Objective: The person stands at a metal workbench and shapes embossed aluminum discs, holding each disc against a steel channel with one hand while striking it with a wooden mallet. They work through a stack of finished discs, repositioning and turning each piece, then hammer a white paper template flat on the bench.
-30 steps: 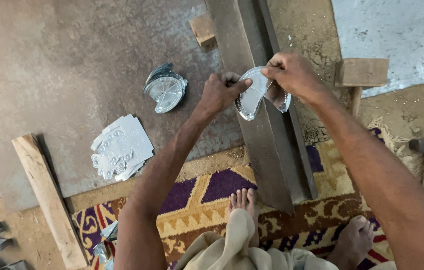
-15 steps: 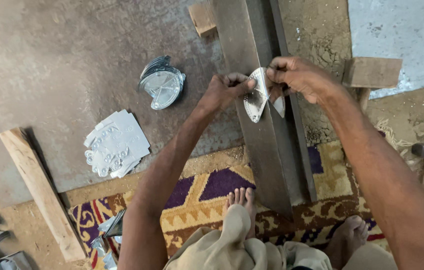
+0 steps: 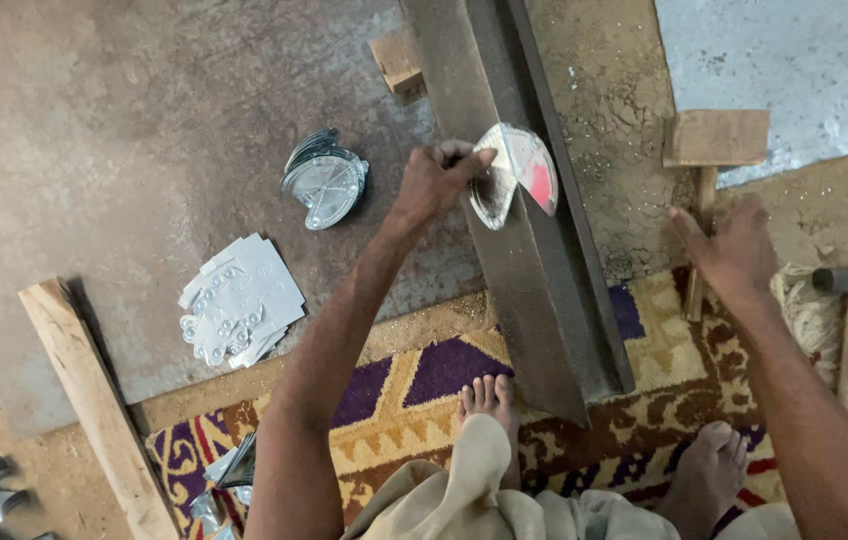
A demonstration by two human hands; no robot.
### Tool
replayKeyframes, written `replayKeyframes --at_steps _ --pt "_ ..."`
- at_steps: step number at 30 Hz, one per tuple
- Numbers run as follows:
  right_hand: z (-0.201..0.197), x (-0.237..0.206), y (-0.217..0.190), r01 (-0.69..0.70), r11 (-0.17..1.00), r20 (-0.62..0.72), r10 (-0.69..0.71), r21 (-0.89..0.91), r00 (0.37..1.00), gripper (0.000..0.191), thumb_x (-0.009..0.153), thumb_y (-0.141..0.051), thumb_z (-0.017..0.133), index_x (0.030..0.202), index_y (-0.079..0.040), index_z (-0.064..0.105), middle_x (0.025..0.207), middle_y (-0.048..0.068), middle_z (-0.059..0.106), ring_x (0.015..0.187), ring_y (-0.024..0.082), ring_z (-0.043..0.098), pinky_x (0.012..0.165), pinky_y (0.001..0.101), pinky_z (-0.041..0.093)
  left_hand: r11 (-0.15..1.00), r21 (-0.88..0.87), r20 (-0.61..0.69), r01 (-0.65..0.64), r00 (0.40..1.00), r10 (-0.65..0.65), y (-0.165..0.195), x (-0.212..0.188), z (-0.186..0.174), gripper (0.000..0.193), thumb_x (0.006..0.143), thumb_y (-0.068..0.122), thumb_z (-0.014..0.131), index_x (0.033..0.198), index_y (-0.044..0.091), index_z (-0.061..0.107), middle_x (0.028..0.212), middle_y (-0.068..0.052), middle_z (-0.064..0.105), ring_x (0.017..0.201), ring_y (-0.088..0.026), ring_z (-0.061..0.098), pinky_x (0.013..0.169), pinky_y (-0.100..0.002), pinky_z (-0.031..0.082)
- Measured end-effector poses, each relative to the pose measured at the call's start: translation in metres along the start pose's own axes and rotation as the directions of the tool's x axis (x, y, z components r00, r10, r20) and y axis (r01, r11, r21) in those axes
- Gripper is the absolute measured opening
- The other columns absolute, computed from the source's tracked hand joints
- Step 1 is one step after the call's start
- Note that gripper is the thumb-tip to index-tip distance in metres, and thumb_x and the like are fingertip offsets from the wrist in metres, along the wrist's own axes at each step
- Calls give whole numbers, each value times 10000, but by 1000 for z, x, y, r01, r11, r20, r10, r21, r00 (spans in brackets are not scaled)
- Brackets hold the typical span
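Pinching metal piece (image 3: 514, 175) edge, left hand (image 3: 434, 185)

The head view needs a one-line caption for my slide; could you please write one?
Left hand holds a shiny sheet-metal piece on a long steel beam while the right hand reaches the wooden mallet.

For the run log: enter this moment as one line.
left hand: holds metal piece on steel beam | right hand: over wooden mallet

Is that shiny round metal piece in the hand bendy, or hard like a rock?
The shiny metal piece looks thin as a sheet, so it is probably light and a bit bendy. The left hand holds it by one edge without sagging, so not floppy. Its edges may be sharp.
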State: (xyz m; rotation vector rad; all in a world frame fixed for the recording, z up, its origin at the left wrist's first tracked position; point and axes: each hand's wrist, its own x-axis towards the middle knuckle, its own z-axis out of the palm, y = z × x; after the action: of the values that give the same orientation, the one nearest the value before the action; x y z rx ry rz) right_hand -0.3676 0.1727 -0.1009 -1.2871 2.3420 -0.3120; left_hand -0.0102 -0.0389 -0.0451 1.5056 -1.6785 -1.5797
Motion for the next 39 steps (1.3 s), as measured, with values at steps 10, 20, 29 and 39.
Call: replayKeyframes --at_steps 10,20,29,39 --pt "-19 -12 2 -185 968 290 229 -173 929 430 1030 -469 617 1079 -42 638 674 140 642 501 232 597 418 374 462 998 35 9 -46 999 46 9 15 -11 351 872 365 815 955 24 817 790 -36 782 707 -94 699 654 -283 576" --pt "-70 -75 -90 -316 360 292 120 878 949 498 1168 -532 229 890 -176 439 611 -74 335 441 70 317 332 241 293 987 154 -48 -43 998 51 13 16 -13 352 857 383 825 957 46 823 780 -45 793 695 -91 706 648 -290 579" --pt "-53 -89 -165 131 795 54 -201 593 978 327 1125 -500 387 968 -248 524 592 -24 473 428 52 446 292 242 380 995 100 -6 -14 1000 14 14 16 -14 358 864 395 820 931 44 839 781 -51 787 695 -99 694 648 -309 583" --pt "-50 -110 -155 226 680 -9 -306 698 952 479 1118 -501 376 867 -125 535 611 -27 457 449 50 447 345 247 381 999 29 27 -17 1000 16 7 16 -12 336 882 375 799 957 47 817 805 -38 796 706 -95 730 662 -294 611"
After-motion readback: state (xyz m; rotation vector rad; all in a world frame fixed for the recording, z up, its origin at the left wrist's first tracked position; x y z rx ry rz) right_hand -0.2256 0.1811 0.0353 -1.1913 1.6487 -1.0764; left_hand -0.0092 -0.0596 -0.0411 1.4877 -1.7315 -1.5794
